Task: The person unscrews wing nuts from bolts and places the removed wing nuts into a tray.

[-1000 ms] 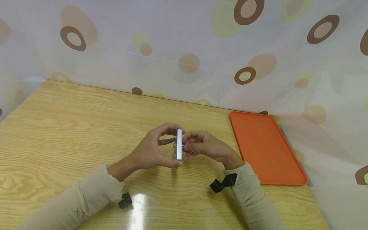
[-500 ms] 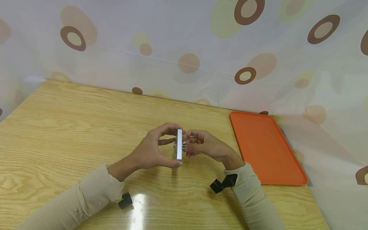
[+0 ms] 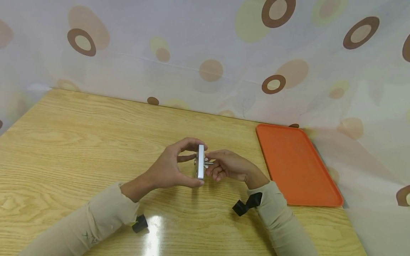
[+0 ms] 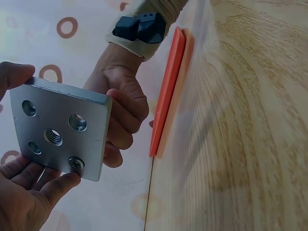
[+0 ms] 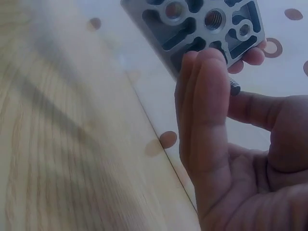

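Note:
A square silver metal plate (image 3: 200,161) with several round holes stands on edge above the table. My left hand (image 3: 166,167) grips it by its edges, thumb on one side and fingers on the other. In the left wrist view a bolt head (image 4: 76,164) fills one corner hole, with a left fingertip against it. The bolt's threaded shank (image 3: 210,163) pokes out on the right side and carries a wing nut (image 3: 206,163). My right hand (image 3: 235,165) has thumb and fingers about the wing nut. Fingers hide the nut in the right wrist view, where the bolt tip (image 5: 235,88) shows.
An orange tray (image 3: 294,167) lies at the right of the wood-grain table (image 3: 96,142). Behind and to the right, a patterned sheet (image 3: 179,46) with brown circles hangs at the table's edge. Black wrist cameras (image 3: 246,204) sit on both sleeves.
The right thumb has swung upward and its fingers have dropped lower, so the wing nut and bolt shank show more. The left hand and plate have hardly moved.

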`<action>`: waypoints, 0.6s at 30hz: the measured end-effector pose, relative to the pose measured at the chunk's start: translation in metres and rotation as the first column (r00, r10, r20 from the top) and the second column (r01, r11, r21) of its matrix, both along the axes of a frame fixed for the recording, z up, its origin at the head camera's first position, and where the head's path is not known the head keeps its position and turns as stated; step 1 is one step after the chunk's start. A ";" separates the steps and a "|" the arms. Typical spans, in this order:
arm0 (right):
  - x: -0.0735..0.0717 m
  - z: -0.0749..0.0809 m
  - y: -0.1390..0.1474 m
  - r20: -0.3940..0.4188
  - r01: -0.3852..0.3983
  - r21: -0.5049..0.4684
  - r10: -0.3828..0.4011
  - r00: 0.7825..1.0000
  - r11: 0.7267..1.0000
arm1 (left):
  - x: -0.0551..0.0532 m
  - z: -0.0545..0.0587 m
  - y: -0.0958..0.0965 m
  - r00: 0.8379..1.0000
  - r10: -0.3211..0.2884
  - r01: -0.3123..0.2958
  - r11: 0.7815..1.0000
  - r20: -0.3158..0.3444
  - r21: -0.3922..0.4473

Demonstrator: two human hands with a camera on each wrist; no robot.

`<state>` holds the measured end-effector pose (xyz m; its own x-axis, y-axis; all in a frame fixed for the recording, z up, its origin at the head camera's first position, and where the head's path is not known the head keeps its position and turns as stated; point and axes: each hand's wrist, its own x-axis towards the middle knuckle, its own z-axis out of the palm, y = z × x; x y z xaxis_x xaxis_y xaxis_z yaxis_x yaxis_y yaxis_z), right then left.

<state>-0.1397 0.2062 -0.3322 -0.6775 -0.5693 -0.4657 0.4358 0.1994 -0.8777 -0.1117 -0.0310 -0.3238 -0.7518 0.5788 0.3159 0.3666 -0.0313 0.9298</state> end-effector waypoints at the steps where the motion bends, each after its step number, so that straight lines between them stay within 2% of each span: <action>1: 0.000 0.001 0.000 -0.001 -0.002 -0.004 0.002 1.000 1.000 | 0.000 0.000 0.000 1.000 -0.001 0.001 1.000 0.003 -0.001; 7: 0.001 0.005 -0.001 -0.002 -0.013 -0.019 0.013 1.000 1.000 | -0.001 -0.002 0.000 1.000 -0.002 0.002 1.000 0.001 0.001; 12: 0.001 0.002 0.000 0.005 -0.017 -0.041 0.017 1.000 0.999 | 0.000 -0.001 0.000 1.000 -0.002 0.002 1.000 -0.002 0.000; 18: 0.001 0.002 0.000 -0.025 -0.034 -0.052 0.033 0.999 0.998 | 0.000 -0.001 0.000 1.000 -0.007 0.007 1.000 -0.003 0.000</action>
<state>-0.1387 0.2062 -0.3297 -0.6686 -0.6147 -0.4186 0.4081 0.1673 -0.8975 -0.1115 -0.0305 -0.3250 -0.7467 0.5840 0.3184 0.3692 -0.0343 0.9287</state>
